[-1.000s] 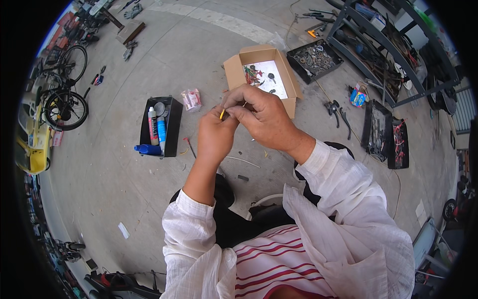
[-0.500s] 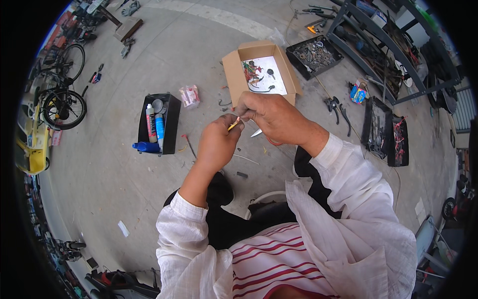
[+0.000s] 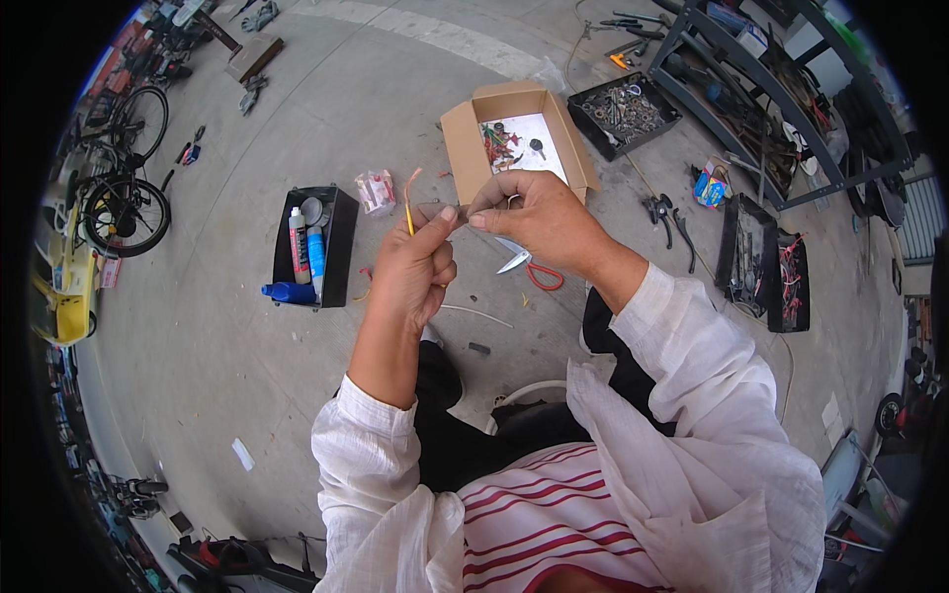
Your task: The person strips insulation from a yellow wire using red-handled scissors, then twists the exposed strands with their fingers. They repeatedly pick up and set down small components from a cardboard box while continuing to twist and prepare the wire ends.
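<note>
My left hand [image 3: 409, 272] is closed, with its thumb on a yellow wire [image 3: 409, 219] whose upper end is copper-coloured and bent. My right hand [image 3: 539, 227] pinches a small dark piece [image 3: 462, 214] next to the left thumb; what it is, and whether both hands grip it, I cannot make out. Under my right hand, scissors with red handles [image 3: 544, 277] lie on the concrete floor.
Ahead are a cardboard box [image 3: 460, 138] of small parts, a tray of metal hardware [image 3: 628, 109] and a pink packet [image 3: 377, 190]. A black bin of bottles [image 3: 338, 247] is left; pliers [image 3: 660, 217], more bins [image 3: 751, 257] and a metal rack [image 3: 811, 173] are right. Bicycles [image 3: 124, 212] stand far left.
My left hand has turned thumb-up, and the yellow wire now points upward with its copper end showing. My right hand has risen from half a second ago, uncovering more of the scissors.
</note>
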`<state>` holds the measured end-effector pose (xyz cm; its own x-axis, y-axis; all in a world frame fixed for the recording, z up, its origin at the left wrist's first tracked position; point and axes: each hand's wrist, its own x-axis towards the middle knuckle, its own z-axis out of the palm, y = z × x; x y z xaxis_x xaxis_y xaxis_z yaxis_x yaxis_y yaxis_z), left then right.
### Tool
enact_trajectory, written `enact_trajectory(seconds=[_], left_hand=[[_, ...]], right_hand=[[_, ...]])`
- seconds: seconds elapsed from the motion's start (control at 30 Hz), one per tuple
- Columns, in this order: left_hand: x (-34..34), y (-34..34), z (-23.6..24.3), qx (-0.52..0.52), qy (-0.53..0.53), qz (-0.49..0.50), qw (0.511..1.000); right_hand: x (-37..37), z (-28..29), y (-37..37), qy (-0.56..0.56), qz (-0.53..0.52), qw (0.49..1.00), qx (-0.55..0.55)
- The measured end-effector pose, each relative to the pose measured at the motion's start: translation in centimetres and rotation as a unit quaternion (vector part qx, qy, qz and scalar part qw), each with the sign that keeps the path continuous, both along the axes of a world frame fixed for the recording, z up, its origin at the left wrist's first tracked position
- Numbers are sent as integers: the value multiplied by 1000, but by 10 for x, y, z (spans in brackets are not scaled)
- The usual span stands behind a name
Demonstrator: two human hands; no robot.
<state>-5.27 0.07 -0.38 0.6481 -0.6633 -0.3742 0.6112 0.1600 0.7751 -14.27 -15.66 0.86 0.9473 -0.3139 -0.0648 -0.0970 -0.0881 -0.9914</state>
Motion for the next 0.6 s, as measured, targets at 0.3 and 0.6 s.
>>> enact_trajectory(seconds=[0.3, 0.6], left_hand=[[4, -3, 10, 50, -79, 25, 995], [-6, -6, 12, -13, 7, -53, 998]], right_hand=[[-2, 9, -7, 34, 4, 983, -183], [1, 9, 0, 10, -9, 989, 147]])
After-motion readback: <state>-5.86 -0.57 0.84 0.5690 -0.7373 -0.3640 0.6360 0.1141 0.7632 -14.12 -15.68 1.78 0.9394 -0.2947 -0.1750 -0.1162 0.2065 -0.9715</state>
